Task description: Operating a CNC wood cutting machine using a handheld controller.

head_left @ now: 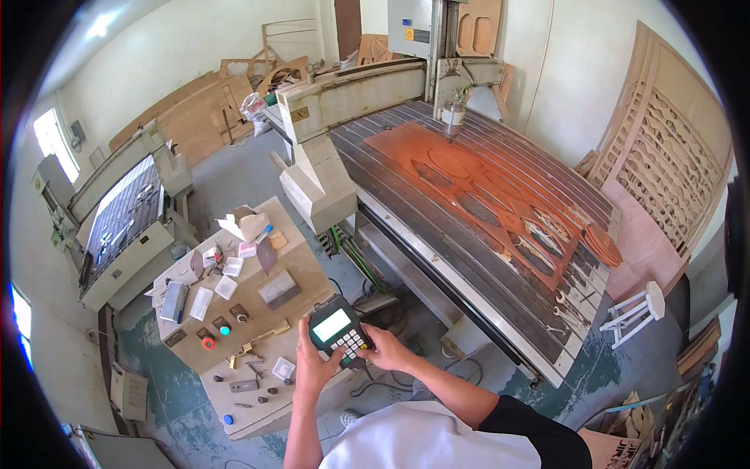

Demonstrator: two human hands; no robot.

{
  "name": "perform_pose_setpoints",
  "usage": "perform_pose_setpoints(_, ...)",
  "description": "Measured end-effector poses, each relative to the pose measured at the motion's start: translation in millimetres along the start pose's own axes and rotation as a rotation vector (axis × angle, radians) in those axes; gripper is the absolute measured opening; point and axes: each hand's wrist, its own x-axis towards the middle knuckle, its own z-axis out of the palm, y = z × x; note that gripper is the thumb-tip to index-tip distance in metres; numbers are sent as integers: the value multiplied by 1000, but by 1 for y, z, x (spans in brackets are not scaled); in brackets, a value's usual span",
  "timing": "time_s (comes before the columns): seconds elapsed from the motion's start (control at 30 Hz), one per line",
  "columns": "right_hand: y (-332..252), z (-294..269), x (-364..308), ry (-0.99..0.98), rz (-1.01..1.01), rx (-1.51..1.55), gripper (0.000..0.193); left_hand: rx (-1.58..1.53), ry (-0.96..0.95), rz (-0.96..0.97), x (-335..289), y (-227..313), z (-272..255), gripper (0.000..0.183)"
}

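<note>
Between both hands I hold a dark handheld controller point(339, 331) with a lit screen and rows of keys. My left hand point(315, 361) wraps its left side, thumb over the lower keys. On the right edge, my right hand point(384, 349) grips it, with the thumb close to the keys. The controller is above the near right edge of a control cabinet top point(303, 291). Beyond it stands a large router machine; its spindle point(452, 117) hangs over a reddish-brown cut sheet point(406, 148) on the slotted bed point(375, 173).
Boxes, papers and small tools lie on the cabinet, near a red knob point(208, 343) and a green button point(225, 331). Wrenches point(569, 306) rest at the bed's near end. A white stool point(637, 314) stands right, a second machine point(129, 227) left. Cables point(391, 383) run across the floor.
</note>
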Motion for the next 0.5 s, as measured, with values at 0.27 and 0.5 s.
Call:
perform_pose_setpoints(0.27, -8, -1, -3, -2, 36, 13, 61, 36, 22, 4, 0, -12, 3, 94)
perform_pose_setpoints(0.5, 1, 6, -3, 93, -37, 76, 57, 55, 8, -35, 0, -16, 5, 97)
